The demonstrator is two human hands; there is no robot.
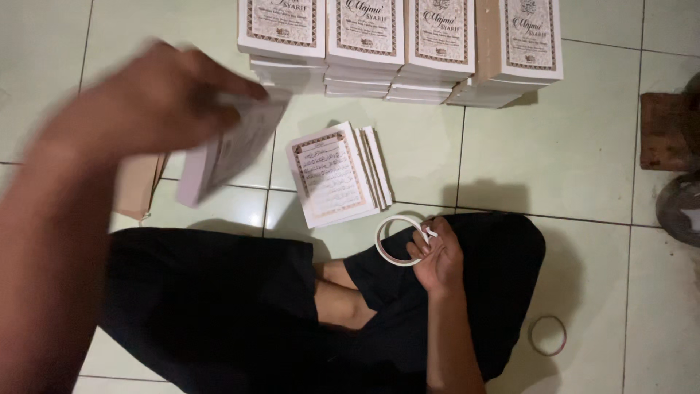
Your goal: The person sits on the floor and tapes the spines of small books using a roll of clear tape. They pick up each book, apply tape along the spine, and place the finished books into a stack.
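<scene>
My left hand (157, 98) is raised and blurred at the upper left, gripping a small white booklet (226, 149) by its top edge; the booklet hangs tilted above the tiled floor. My right hand (436, 255) rests over my crossed legs in black cloth and holds a white ring of tape (397, 239) between fingers and thumb. A short fanned pile of booklets (335, 175) with ornate bordered covers lies on the floor in front of my knees, between both hands.
Several tall stacks of the same booklets (397, 44) stand in a row along the top. A brown cardboard box (138, 186) sits at the left. A thin ring (547, 335) lies on the tiles at the lower right. Dark objects (674, 168) line the right edge.
</scene>
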